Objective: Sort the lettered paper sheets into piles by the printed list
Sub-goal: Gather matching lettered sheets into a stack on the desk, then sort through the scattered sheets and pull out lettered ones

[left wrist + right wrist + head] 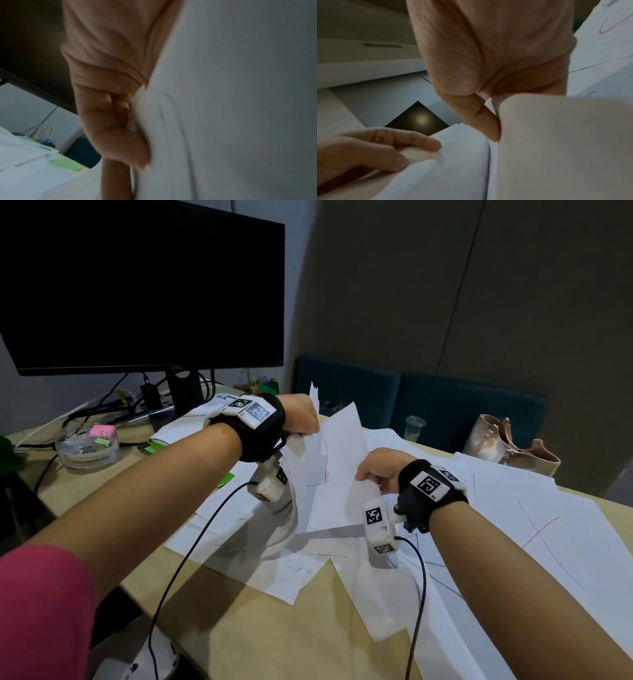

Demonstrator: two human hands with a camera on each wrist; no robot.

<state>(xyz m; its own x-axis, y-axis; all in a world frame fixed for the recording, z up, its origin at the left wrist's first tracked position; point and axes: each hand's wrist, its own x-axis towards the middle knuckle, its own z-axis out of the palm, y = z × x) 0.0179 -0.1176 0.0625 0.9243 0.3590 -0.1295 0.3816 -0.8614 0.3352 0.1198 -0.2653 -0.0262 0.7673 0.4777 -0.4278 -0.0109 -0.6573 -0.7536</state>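
I have both hands up over the desk [239,621], holding paper between them. My left hand [301,414] is curled tight around the upper edge of a bundle of sheets [291,460]; the left wrist view shows its fingers [109,121] folded over and pressing the paper edge into the palm. My right hand [376,470] pinches the right edge of a single sheet [337,474] that stands nearly upright in front of the bundle, and the right wrist view shows my thumb [481,119] lying along the paper with the fingers hidden behind it. That sheet carries thin red pen lines, one vertical and one short horizontal stroke near the bottom; I cannot read them as a letter. In the right wrist view the left hand's fingers [412,140] also show, resting on the top of the bundle.

Below my hands, loose white sheets [274,563] lie overlapping across the desk in no clear piles. To the right, a larger spread of sheets [548,542] reaches the desk edge, and one bears a crossed pair of thin lines. Behind my left forearm stands a dark monitor [144,285], with a clear dish [87,446] of small coloured items to its left. A beige bag [507,443] sits at the far right edge, and a clear cup [414,428] stands just behind the papers.
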